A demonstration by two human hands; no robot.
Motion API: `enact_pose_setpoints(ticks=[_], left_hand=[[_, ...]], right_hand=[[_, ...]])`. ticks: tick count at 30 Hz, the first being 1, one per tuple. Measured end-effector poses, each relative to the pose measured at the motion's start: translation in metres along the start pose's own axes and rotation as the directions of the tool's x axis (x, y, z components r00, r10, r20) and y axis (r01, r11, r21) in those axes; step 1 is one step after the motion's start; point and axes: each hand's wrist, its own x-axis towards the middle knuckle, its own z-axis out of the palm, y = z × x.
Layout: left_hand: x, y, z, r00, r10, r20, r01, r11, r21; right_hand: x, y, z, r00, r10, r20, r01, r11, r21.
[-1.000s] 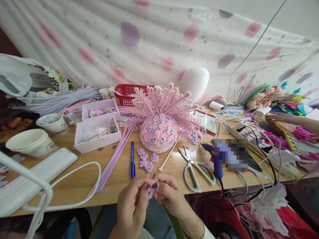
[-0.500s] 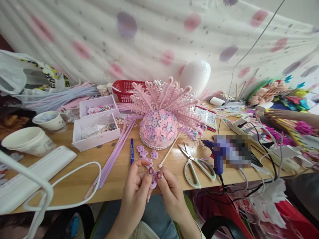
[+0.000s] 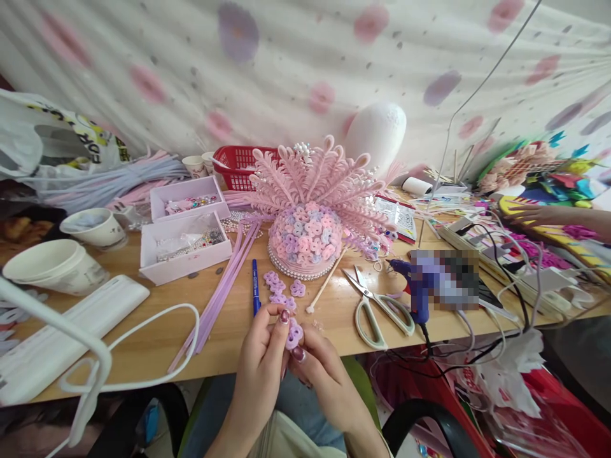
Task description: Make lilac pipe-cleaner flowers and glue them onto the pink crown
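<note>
Between my fingers is a small purple pipe-cleaner flower [image 3: 294, 334]. My left hand [image 3: 263, 356] pinches its left side, and my right hand [image 3: 324, 372] grips it from the lower right; the fingertips underneath are hidden. Just beyond on the table lie several finished purple flowers [image 3: 275, 285], with one set apart [image 3: 298, 289]. Behind them stands a dome covered in pink, lilac and blue flowers [image 3: 306, 238], edged with pearls and topped by a fan of pink fuzzy plumes [image 3: 315, 172]. A blue pen [image 3: 256, 286] and a thin stick [image 3: 327, 280] lie on either side of the loose flowers.
Scissors [image 3: 377, 308] lie open at right, beside a purple glue gun [image 3: 416, 286] with trailing cords. Lilac pipe cleaners [image 3: 224, 286], bead boxes [image 3: 186, 261], paper cups [image 3: 52, 267] and a white lamp [image 3: 71, 337] fill the left. Another person's hand [image 3: 539, 213] rests at far right.
My hands have turned the purple flower so more of it shows, and my right thumb has slid lower on it. The other person's hand at far right has shifted slightly. The view has tilted a little.
</note>
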Motion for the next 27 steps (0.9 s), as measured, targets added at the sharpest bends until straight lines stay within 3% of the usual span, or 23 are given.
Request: enact_pose_setpoints(ticks=[13, 18, 27], left_hand=[[0.0, -0.02, -0.003, 0.994, 0.111, -0.023, -0.105, 0.978, 0.18], [-0.004, -0.016, -0.001, 0.996, 0.074, -0.052, -0.065, 0.987, 0.147], [-0.006, 0.004, 0.002, 0.995, 0.004, 0.096, -0.015, 0.992, 0.123]], right_hand=[[-0.003, 0.004, -0.004, 0.999, -0.038, -0.028, 0.035, 0.995, -0.094], [-0.001, 0.001, -0.009, 0.996, -0.065, 0.06, 0.069, 0.996, -0.05], [-0.003, 0.0, -0.011, 0.993, -0.093, 0.073, 0.093, 0.996, -0.003]])
